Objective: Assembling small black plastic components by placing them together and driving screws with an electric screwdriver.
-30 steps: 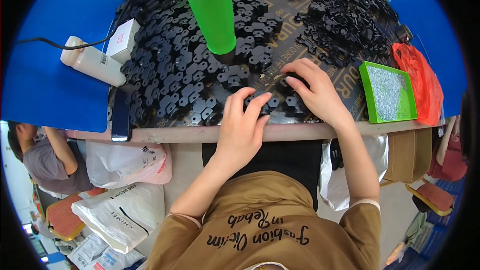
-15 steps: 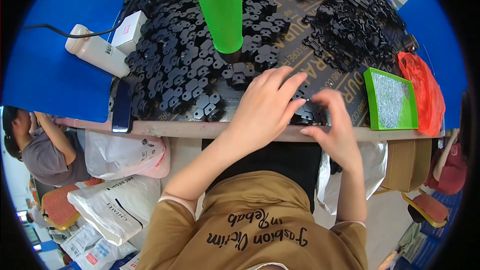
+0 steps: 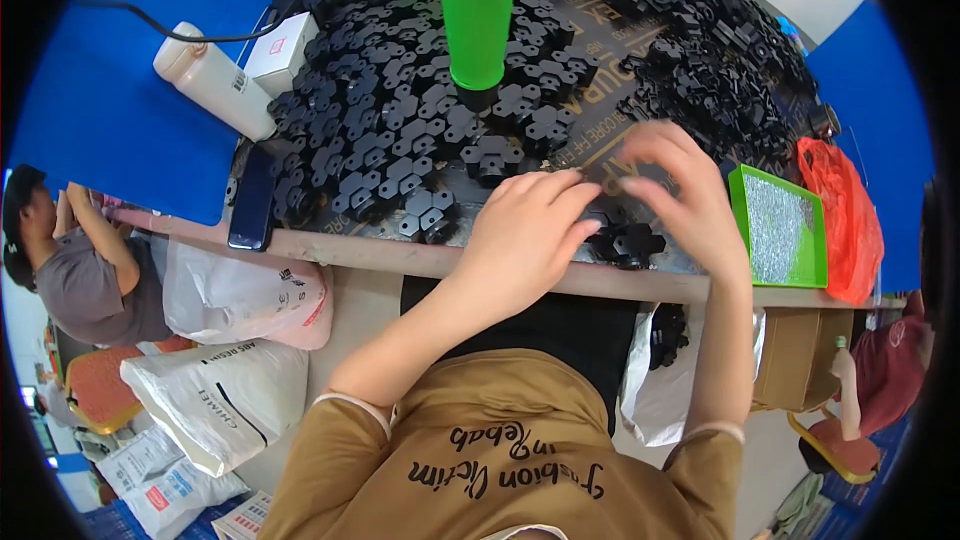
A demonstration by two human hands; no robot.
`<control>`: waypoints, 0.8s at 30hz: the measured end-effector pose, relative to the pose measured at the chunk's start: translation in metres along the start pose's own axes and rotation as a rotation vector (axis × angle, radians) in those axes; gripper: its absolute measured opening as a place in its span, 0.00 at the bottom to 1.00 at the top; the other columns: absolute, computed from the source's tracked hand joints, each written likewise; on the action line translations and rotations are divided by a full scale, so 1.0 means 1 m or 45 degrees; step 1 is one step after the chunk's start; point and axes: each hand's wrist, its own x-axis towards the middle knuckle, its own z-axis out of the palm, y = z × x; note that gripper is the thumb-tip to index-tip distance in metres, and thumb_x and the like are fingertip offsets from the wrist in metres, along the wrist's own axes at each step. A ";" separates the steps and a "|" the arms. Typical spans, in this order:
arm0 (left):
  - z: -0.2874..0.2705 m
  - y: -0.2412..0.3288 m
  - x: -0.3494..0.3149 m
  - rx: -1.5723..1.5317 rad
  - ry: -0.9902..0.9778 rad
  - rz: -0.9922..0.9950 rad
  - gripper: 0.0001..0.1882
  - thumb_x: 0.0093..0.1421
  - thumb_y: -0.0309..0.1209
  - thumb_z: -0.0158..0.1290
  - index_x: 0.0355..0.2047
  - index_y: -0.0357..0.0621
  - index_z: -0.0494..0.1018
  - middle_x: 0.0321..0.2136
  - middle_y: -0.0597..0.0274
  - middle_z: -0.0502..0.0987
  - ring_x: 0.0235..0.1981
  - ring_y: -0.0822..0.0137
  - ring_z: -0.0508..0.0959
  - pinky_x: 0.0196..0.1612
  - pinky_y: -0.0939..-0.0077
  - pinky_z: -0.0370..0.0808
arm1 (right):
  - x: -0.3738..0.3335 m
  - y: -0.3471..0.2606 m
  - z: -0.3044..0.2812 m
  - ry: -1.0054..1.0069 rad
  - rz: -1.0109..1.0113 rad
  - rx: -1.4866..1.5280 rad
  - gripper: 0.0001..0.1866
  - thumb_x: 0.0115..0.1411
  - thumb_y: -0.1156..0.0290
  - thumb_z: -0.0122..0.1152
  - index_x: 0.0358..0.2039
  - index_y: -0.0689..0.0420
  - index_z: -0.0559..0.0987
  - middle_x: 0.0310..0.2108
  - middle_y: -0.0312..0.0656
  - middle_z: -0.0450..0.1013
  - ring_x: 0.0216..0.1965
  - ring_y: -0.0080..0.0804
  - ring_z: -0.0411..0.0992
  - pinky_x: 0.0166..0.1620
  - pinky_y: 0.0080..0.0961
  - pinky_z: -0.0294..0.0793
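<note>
My left hand (image 3: 525, 235) is over the table's near edge, its fingers stretched forward and its thumb apart. The thumb tip is beside a black plastic part (image 3: 637, 246) with rounded lobes; whether it touches is hard to see. My right hand (image 3: 685, 185) hovers just right of and beyond that part, slightly blurred. Its fingers are curved and parted from the thumb, with nothing visible between them. Many flat black lobed parts (image 3: 405, 175) cover the table left of my hands. A green power tool (image 3: 478, 30) hangs nose down above them.
A green tray (image 3: 735, 200) of small silvery pieces stands at right, beside a red plastic bag (image 3: 845, 230). Smaller black pieces (image 3: 710, 70) are heaped behind. At left are a phone (image 3: 252, 205), a white bottle (image 3: 215, 85) and a white box (image 3: 283, 52). Two other people sit at the sides.
My right hand has lifted away from the black part, up and to the right, uncovering more of it. My left hand stays beside it. The whole view has shifted slightly.
</note>
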 end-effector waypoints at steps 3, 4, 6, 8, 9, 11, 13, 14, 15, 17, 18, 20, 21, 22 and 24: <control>-0.005 -0.002 -0.019 0.031 -0.011 -0.056 0.19 0.56 0.33 0.59 0.47 0.41 0.73 0.47 0.52 0.73 0.50 0.52 0.71 0.53 0.61 0.68 | 0.046 0.008 0.029 -0.070 -0.274 -0.253 0.20 0.48 0.79 0.64 0.44 0.59 0.75 0.47 0.44 0.71 0.51 0.44 0.68 0.54 0.34 0.68; -0.006 -0.003 -0.024 0.004 -0.002 -0.118 0.19 0.55 0.33 0.59 0.47 0.41 0.73 0.47 0.52 0.72 0.49 0.51 0.71 0.53 0.62 0.69 | 0.054 0.013 0.039 -0.095 -0.308 -0.340 0.22 0.46 0.79 0.64 0.45 0.59 0.74 0.47 0.44 0.71 0.51 0.45 0.68 0.54 0.35 0.67; -0.003 -0.008 -0.029 -0.106 -0.008 -0.205 0.19 0.54 0.31 0.60 0.46 0.41 0.73 0.46 0.52 0.71 0.47 0.50 0.71 0.51 0.62 0.69 | 0.061 0.021 0.049 -0.137 -0.325 -0.419 0.26 0.44 0.81 0.66 0.47 0.59 0.73 0.46 0.45 0.70 0.49 0.46 0.68 0.52 0.37 0.68; -0.004 -0.010 -0.031 -0.137 -0.034 -0.194 0.20 0.55 0.32 0.60 0.47 0.40 0.72 0.45 0.52 0.70 0.47 0.50 0.70 0.51 0.61 0.69 | 0.055 0.022 0.043 -0.136 -0.244 -0.388 0.25 0.45 0.81 0.65 0.46 0.59 0.74 0.44 0.45 0.70 0.48 0.46 0.69 0.51 0.37 0.69; -0.004 -0.010 -0.032 -0.165 -0.046 -0.193 0.20 0.55 0.32 0.59 0.47 0.39 0.70 0.45 0.51 0.69 0.46 0.50 0.69 0.50 0.60 0.69 | 0.051 0.022 0.039 -0.145 -0.178 -0.355 0.23 0.45 0.80 0.65 0.45 0.59 0.74 0.42 0.45 0.70 0.47 0.47 0.69 0.49 0.38 0.70; -0.002 -0.012 -0.029 -0.089 -0.008 -0.112 0.21 0.55 0.33 0.59 0.47 0.39 0.70 0.44 0.51 0.69 0.46 0.50 0.69 0.49 0.61 0.69 | 0.035 0.020 0.022 -0.117 -0.035 -0.309 0.26 0.44 0.82 0.65 0.47 0.60 0.73 0.43 0.47 0.70 0.49 0.47 0.69 0.50 0.37 0.71; -0.001 -0.014 -0.015 0.037 0.094 0.062 0.22 0.54 0.34 0.60 0.47 0.39 0.71 0.43 0.51 0.69 0.45 0.51 0.71 0.48 0.63 0.70 | 0.014 0.028 0.006 -0.129 0.076 -0.247 0.28 0.44 0.82 0.66 0.50 0.60 0.73 0.44 0.47 0.68 0.48 0.46 0.69 0.51 0.34 0.71; -0.001 -0.011 -0.005 0.029 0.099 0.058 0.22 0.54 0.34 0.60 0.47 0.39 0.71 0.43 0.51 0.69 0.45 0.51 0.71 0.48 0.63 0.70 | 0.004 0.030 -0.003 -0.150 0.166 -0.215 0.28 0.45 0.81 0.66 0.49 0.60 0.74 0.44 0.46 0.68 0.48 0.45 0.70 0.51 0.32 0.71; -0.001 -0.007 0.005 0.000 0.022 0.050 0.21 0.55 0.35 0.60 0.46 0.40 0.72 0.43 0.51 0.71 0.45 0.51 0.72 0.48 0.62 0.70 | -0.003 0.032 -0.008 -0.174 0.250 -0.179 0.27 0.45 0.81 0.67 0.49 0.61 0.74 0.44 0.45 0.68 0.47 0.43 0.70 0.51 0.31 0.71; 0.007 -0.009 0.024 -0.003 -0.126 0.029 0.17 0.56 0.37 0.58 0.43 0.41 0.74 0.40 0.51 0.75 0.44 0.50 0.75 0.48 0.61 0.72 | -0.015 0.036 -0.012 -0.177 0.333 -0.085 0.26 0.46 0.80 0.67 0.49 0.60 0.75 0.43 0.43 0.67 0.46 0.40 0.70 0.50 0.29 0.70; 0.010 -0.014 0.032 -0.002 -0.121 0.024 0.17 0.56 0.37 0.58 0.43 0.41 0.74 0.40 0.51 0.75 0.44 0.50 0.75 0.48 0.61 0.72 | -0.020 0.039 -0.013 -0.195 0.360 -0.022 0.26 0.46 0.79 0.67 0.50 0.59 0.75 0.44 0.40 0.67 0.46 0.36 0.69 0.47 0.27 0.70; 0.014 -0.023 0.045 -0.087 -0.460 -0.049 0.15 0.56 0.36 0.58 0.40 0.40 0.76 0.35 0.50 0.78 0.40 0.49 0.77 0.45 0.60 0.73 | -0.025 0.036 -0.013 -0.222 0.356 0.062 0.24 0.51 0.75 0.64 0.51 0.57 0.75 0.46 0.39 0.67 0.46 0.33 0.68 0.47 0.26 0.69; 0.014 -0.025 0.048 -0.110 -0.396 0.003 0.13 0.56 0.34 0.57 0.38 0.40 0.77 0.32 0.49 0.78 0.38 0.49 0.78 0.43 0.61 0.74 | -0.026 0.039 -0.011 -0.218 0.358 0.065 0.24 0.51 0.75 0.64 0.51 0.57 0.75 0.46 0.39 0.67 0.46 0.33 0.68 0.47 0.26 0.69; 0.012 -0.027 0.048 -0.065 -0.385 -0.024 0.12 0.56 0.33 0.57 0.38 0.40 0.76 0.33 0.49 0.78 0.39 0.49 0.78 0.43 0.61 0.74 | -0.029 0.044 -0.006 -0.194 0.306 0.122 0.22 0.53 0.74 0.62 0.51 0.58 0.75 0.45 0.39 0.68 0.47 0.33 0.68 0.49 0.26 0.68; 0.007 -0.032 0.047 -0.009 -0.324 -0.063 0.11 0.56 0.30 0.55 0.38 0.39 0.76 0.35 0.50 0.78 0.40 0.48 0.77 0.43 0.61 0.74 | -0.032 0.044 0.000 -0.147 0.240 0.154 0.18 0.60 0.72 0.56 0.51 0.60 0.75 0.44 0.42 0.69 0.49 0.34 0.68 0.54 0.27 0.66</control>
